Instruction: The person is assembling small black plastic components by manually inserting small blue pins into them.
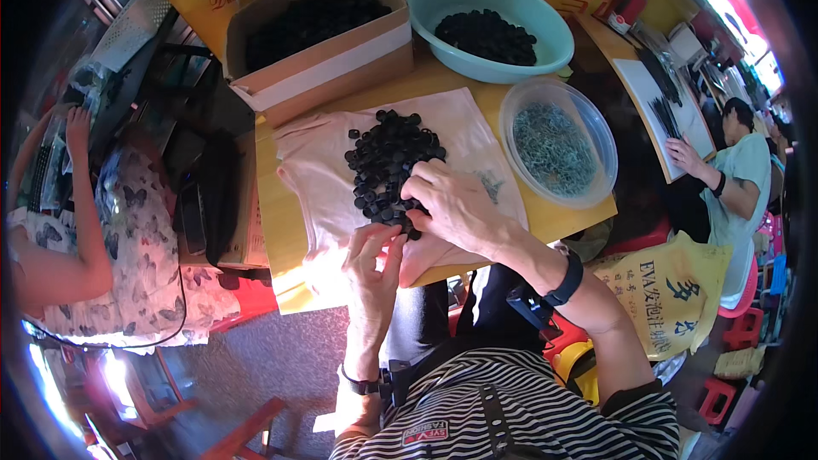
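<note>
— At a wooden table (281, 221), a person's right hand (452, 204) rests on the near edge of a pile of small black parts (388, 162) heaped on a pale cloth (324, 179); which step is this?

— A picking-and-fitting step, by the look of it; the right fingers curl together over parts at the pile's six o'clock edge, while the left hand (372, 255), just below, pinches thumb and fingertips on something tiny.

— And the next move calls for?

— Likely a fine alignment between the two hands; a small part could slip.

— What stays hidden?

— What the left fingers clamp is too small to name; the right palm covers whatever it grips; the clear tub (558, 149) at three o'clock holds grey-green bits, kind unclear; the teal bowl (490, 25) and cardboard box (315, 34) at twelve hold more dark parts.
</note>
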`<state>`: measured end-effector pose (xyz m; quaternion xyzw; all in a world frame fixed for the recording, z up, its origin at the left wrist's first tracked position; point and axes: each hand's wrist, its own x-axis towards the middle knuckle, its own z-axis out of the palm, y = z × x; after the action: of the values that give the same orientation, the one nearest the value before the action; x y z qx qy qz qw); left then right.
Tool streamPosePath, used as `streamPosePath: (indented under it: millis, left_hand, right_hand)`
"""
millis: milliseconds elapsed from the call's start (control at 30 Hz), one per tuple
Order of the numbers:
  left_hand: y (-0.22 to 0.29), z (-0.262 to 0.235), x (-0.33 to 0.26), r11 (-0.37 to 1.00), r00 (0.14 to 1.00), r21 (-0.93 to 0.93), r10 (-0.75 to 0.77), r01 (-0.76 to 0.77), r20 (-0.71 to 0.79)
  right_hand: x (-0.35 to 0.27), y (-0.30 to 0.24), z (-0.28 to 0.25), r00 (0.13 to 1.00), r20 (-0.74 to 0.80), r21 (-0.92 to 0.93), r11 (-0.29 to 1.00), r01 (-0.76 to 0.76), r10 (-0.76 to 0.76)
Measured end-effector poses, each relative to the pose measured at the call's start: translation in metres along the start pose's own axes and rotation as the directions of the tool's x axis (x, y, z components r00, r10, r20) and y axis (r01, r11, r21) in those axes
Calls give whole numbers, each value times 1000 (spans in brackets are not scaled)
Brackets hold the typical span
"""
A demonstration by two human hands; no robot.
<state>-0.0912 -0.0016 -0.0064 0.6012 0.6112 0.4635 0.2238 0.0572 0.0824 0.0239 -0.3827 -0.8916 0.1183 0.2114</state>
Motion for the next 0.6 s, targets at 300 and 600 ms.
streamPosePath:
  millis: [300, 600]
  left_hand:
    - [4, 10, 4, 696, 929, -618, -240, 367, 282]
    - [12, 21, 0, 449, 851, -726, -208, 521, 482]
  right_hand:
    - [-37, -13, -23, 990, -143, 169, 986, 15, 9]
    - [-73, 3, -24, 954, 34, 803, 560, -204, 299]
